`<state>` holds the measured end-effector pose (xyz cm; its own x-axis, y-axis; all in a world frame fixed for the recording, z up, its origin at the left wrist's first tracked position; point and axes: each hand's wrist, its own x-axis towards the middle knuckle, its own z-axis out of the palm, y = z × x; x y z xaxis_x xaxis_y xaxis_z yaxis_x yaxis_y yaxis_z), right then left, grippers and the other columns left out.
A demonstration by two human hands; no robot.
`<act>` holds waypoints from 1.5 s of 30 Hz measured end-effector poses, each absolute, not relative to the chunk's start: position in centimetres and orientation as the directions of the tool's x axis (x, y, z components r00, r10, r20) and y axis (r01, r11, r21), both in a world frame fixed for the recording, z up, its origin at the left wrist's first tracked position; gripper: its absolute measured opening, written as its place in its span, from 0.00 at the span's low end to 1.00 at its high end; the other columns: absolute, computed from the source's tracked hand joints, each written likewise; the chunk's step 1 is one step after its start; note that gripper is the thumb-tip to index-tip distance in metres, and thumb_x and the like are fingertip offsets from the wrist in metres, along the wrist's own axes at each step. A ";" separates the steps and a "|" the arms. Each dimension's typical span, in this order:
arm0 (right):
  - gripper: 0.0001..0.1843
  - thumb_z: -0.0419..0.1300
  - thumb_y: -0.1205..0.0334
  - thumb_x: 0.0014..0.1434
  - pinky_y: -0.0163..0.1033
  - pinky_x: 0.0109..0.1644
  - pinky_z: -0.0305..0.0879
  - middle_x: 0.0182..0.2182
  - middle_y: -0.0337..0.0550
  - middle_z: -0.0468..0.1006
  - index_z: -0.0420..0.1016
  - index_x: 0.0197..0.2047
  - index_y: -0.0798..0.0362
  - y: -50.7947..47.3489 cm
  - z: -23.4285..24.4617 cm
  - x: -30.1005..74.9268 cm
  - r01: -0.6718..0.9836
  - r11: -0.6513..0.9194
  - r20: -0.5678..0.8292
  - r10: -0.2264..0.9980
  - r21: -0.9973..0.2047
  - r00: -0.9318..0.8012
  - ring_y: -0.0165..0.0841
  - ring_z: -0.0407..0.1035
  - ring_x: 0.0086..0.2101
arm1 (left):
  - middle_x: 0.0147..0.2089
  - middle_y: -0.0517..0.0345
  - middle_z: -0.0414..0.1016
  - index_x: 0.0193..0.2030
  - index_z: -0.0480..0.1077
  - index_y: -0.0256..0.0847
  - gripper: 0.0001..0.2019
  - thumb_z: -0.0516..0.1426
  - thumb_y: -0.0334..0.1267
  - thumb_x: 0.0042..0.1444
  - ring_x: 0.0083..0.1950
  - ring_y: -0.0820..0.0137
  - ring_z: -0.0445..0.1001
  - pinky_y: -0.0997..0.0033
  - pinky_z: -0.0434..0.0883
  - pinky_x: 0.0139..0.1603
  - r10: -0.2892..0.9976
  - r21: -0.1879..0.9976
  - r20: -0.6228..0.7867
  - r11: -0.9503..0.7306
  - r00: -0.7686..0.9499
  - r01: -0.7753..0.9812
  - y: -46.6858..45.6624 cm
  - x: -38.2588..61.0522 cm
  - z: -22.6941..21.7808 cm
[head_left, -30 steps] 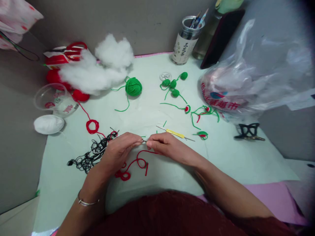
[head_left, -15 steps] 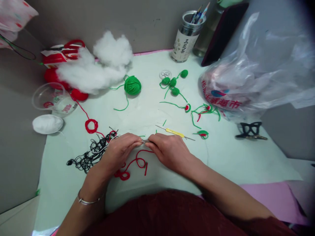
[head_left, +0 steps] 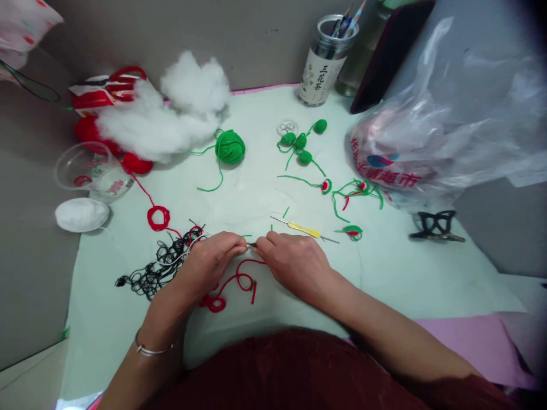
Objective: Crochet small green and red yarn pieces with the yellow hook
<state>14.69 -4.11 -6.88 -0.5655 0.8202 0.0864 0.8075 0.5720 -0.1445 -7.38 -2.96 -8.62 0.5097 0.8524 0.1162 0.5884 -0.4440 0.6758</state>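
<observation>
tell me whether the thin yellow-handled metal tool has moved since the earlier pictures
No, the yellow-handled tool keeps its place left of the green-and-red yarn piece.

Four green crocheted ovals [head_left: 301,142]; three red-centred green pieces [head_left: 354,232]; one green yarn ball [head_left: 230,146]; one white yarn ball [head_left: 82,215]; one yellow-handled hook [head_left: 304,230]; two hands [head_left: 297,262]; one black clip [head_left: 436,225].

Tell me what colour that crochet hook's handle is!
Yellow: the crochet hook's handle, clearest in the head view.

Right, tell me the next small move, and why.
I'd probably ease the right hand back slightly, with the left hand held steady: they nearly meet, and only a short bit of the slim dark piece shows between them.
</observation>
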 end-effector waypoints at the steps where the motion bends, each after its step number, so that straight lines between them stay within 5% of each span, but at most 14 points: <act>1: 0.12 0.58 0.64 0.72 0.43 0.29 0.43 0.27 0.40 0.79 0.76 0.35 0.51 -4.1 -6.9 14.7 0.802 0.582 0.096 0.813 -0.134 -0.574 0.32 0.70 0.26 | 0.36 0.57 0.82 0.40 0.74 0.42 0.12 0.53 0.40 0.74 0.36 0.68 0.80 0.72 0.71 0.39 0.852 0.676 0.111 -0.442 0.512 0.589 -3.0 -7.4 -8.6; 14: 0.12 0.56 0.77 0.66 0.43 0.29 0.44 0.27 0.41 0.79 0.76 0.35 0.53 -4.1 -6.5 14.4 0.788 0.602 0.063 0.798 -0.127 -0.600 0.33 0.71 0.27 | 0.34 0.59 0.81 0.37 0.75 0.43 0.13 0.55 0.42 0.72 0.34 0.68 0.77 0.70 0.70 0.38 0.886 0.743 0.029 -0.329 0.462 0.583 -2.7 -7.1 -8.4; 19: 0.09 0.63 0.57 0.70 0.38 0.31 0.47 0.32 0.41 0.81 0.76 0.40 0.53 -3.1 -5.9 14.8 0.791 0.359 -0.054 0.896 -0.496 -0.440 0.31 0.68 0.28 | 0.35 0.59 0.84 0.38 0.77 0.43 0.07 0.61 0.42 0.65 0.37 0.66 0.80 0.70 0.73 0.41 0.969 0.923 -0.133 0.044 0.210 0.382 -2.9 -6.7 -7.4; 22: 0.13 0.70 0.52 0.63 0.35 0.32 0.53 0.28 0.33 0.75 0.76 0.42 0.51 -2.5 -5.1 15.2 0.590 0.105 -0.148 0.919 -0.801 -0.365 0.27 0.63 0.26 | 0.36 0.56 0.86 0.38 0.77 0.42 0.08 0.64 0.44 0.63 0.40 0.64 0.83 0.68 0.76 0.46 0.958 0.964 -0.258 0.246 0.129 0.099 -3.2 -6.4 -6.8; 25: 0.14 0.72 0.54 0.59 0.34 0.30 0.53 0.26 0.30 0.70 0.77 0.44 0.50 -2.2 -4.5 15.2 0.340 -0.093 -0.211 0.920 -0.936 -0.330 0.26 0.57 0.25 | 0.35 0.56 0.86 0.36 0.77 0.42 0.10 0.67 0.45 0.61 0.40 0.65 0.84 0.68 0.77 0.47 0.938 0.941 -0.308 0.325 0.158 -0.098 -3.4 -5.9 -6.6; 30: 0.04 0.65 0.61 0.62 0.34 0.29 0.51 0.23 0.29 0.65 0.78 0.38 0.52 -2.5 -4.8 14.6 0.247 -0.087 -0.164 0.935 -0.965 -0.313 0.26 0.55 0.24 | 0.32 0.57 0.84 0.35 0.77 0.40 0.12 0.69 0.47 0.58 0.36 0.66 0.82 0.68 0.78 0.45 0.901 0.895 -0.362 0.407 0.237 -0.181 -3.8 -5.0 -7.0; 38: 0.04 0.65 0.63 0.65 0.35 0.36 0.57 0.31 0.38 0.74 0.77 0.37 0.52 -3.3 -6.8 14.5 0.503 0.283 0.124 0.937 -0.817 -0.326 0.30 0.67 0.32 | 0.33 0.60 0.82 0.36 0.76 0.40 0.12 0.67 0.46 0.60 0.33 0.71 0.76 0.74 0.72 0.38 0.921 0.931 -0.330 0.354 0.207 -0.087 -4.2 -4.4 -7.4; 41: 0.06 0.65 0.64 0.64 0.35 0.35 0.56 0.30 0.37 0.72 0.76 0.34 0.52 -3.2 -6.6 14.6 0.461 0.247 0.104 0.944 -0.852 -0.313 0.29 0.65 0.31 | 0.33 0.60 0.82 0.36 0.76 0.41 0.12 0.67 0.46 0.60 0.33 0.71 0.77 0.74 0.72 0.38 0.913 0.923 -0.336 0.368 0.230 -0.115 -4.2 -4.3 -7.5; 45: 0.12 0.63 0.65 0.61 0.35 0.33 0.55 0.25 0.33 0.68 0.71 0.25 0.52 -2.6 -5.5 14.5 0.263 -0.006 -0.085 0.953 -0.965 -0.291 0.27 0.59 0.28 | 0.33 0.57 0.83 0.36 0.75 0.41 0.11 0.66 0.46 0.62 0.35 0.67 0.80 0.68 0.76 0.44 0.890 0.898 -0.365 0.414 0.273 -0.148 -4.2 -4.3 -7.6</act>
<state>14.48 -2.61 -5.54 -0.2909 0.9529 -0.0851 0.2629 -0.0059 -0.9648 -4.31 -4.21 -7.61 0.2731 0.8902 -0.3648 -0.1484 0.4136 0.8983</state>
